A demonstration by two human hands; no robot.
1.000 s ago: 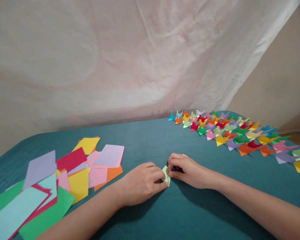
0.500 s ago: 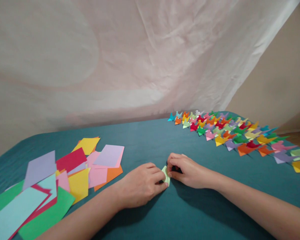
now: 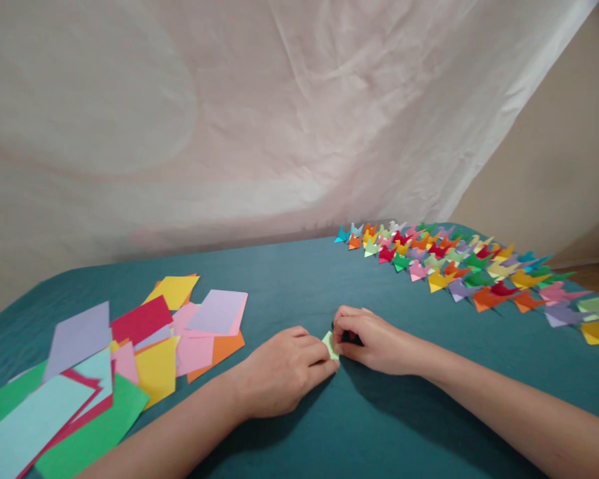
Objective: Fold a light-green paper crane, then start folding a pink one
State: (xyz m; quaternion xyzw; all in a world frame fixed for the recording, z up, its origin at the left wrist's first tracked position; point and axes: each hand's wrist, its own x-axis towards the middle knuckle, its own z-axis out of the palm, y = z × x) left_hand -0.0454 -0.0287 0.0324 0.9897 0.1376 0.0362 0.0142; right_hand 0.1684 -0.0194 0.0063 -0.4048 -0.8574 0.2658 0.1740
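A small piece of pale green folded paper (image 3: 331, 344) lies on the teal cloth between my two hands. My left hand (image 3: 284, 369) is closed on its left and near side, fingers pressing it down. From the right, my right hand (image 3: 362, 338) pinches its edge between thumb and curled fingertips. The hands hide much of the paper, so the exact shape of its folds does not show.
Loose coloured paper sheets, among them a lavender one (image 3: 217, 313) and a light blue one (image 3: 34, 416), overlap on the left. Many folded paper birds (image 3: 459, 269) stand in rows at the back right. A pale fabric sheet (image 3: 259, 113) hangs behind the table.
My left thumb and fingers have shifted slightly over the near end of the green paper, covering more of it. My right hand has hardly moved.
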